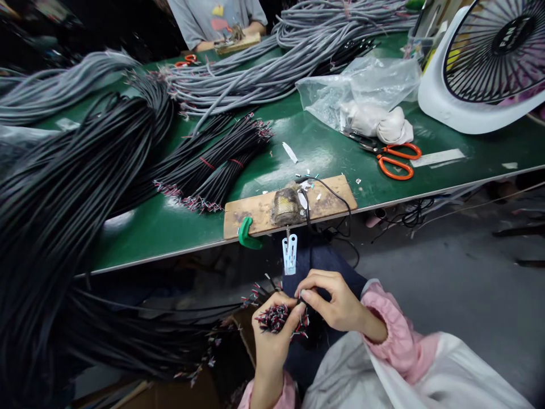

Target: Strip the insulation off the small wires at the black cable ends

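My left hand (272,335) is wrapped round a bundle of black cables (275,318), whose stripped ends fan out in red, white and black wires. Close against it, my right hand (330,298) pinches a single wire end at the bundle's right side, thumb and finger together. Both hands are over my lap, below the table edge. Just beyond them a light blue clothes peg (289,254) hangs from a wooden board (251,211). On that board sits a worn, dirty block (286,205), and a green clamp (247,234) grips the board's front edge.
Tied black cables (217,162) lie on the green table (306,147), with a larger black heap (85,170) at left and grey cables (238,85) behind. Orange-handled scissors (395,162), a plastic bag (361,85) and a fan (481,62) are at right. A person (217,23) sits opposite.
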A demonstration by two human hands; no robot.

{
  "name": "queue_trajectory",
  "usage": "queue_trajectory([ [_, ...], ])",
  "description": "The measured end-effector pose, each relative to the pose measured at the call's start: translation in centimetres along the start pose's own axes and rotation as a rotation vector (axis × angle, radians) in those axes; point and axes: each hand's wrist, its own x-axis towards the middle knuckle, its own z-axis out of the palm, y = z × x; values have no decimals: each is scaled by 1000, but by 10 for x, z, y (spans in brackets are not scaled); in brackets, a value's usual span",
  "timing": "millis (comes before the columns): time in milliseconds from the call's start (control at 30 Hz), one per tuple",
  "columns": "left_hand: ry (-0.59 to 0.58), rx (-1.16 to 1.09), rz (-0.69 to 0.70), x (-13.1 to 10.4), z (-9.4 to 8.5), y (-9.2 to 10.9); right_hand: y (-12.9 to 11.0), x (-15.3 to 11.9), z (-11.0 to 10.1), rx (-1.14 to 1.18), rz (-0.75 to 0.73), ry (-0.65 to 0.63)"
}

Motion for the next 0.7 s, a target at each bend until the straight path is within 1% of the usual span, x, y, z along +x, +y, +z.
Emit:
queue_trajectory([
  [467, -61, -43, -1, -1, -12, -16, 6, 0, 6, 38, 25, 28],
  [700, -85, -2, 18, -1, -13, -14, 12, -1, 9, 129, 38, 59],
])
